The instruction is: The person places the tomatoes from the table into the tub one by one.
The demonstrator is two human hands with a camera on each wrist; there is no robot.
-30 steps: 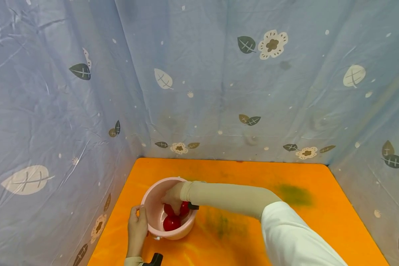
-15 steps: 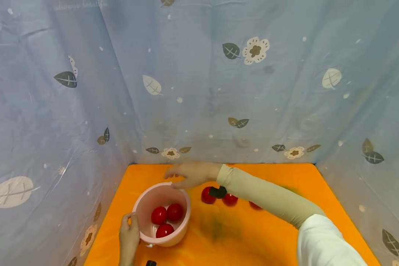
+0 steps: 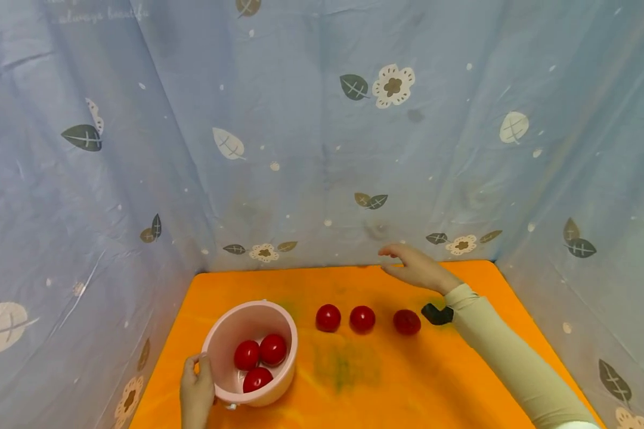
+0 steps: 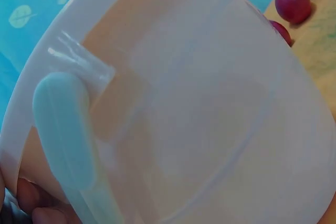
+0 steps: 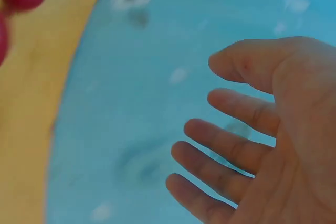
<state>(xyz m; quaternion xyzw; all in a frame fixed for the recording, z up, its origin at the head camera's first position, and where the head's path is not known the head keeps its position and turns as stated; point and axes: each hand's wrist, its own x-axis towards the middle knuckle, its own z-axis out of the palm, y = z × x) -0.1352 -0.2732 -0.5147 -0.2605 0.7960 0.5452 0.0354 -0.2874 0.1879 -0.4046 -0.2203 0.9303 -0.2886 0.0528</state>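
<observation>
At the left of the head view, my left hand (image 3: 197, 390) grips the rim of a pale pink bucket (image 3: 281, 381), thumb at the edge. Inside the bucket lie three shiny red balls (image 3: 257, 379). The left wrist view shows the bucket's outer wall (image 4: 210, 103) close up, with a pale handle (image 4: 63, 129) hanging beside it. My right hand (image 3: 415, 267) holds nothing. It is raised near the far edge of the orange table, fingers spread in the right wrist view. Its nearest things are three more red balls, a left one (image 3: 328, 318), a middle one (image 3: 362, 320) and a right one (image 3: 406, 322).
The orange table (image 3: 386, 381) has rounded far corners. A blue curtain (image 3: 300, 119) printed with leaves and flowers surrounds its back and sides. A black wrist mount (image 3: 437, 314) sits below my right wrist, just right of the row of balls.
My right hand has come out of the bucket and moved right, past the row of balls. Three balls now show inside the bucket. The left hand still grips the rim.
</observation>
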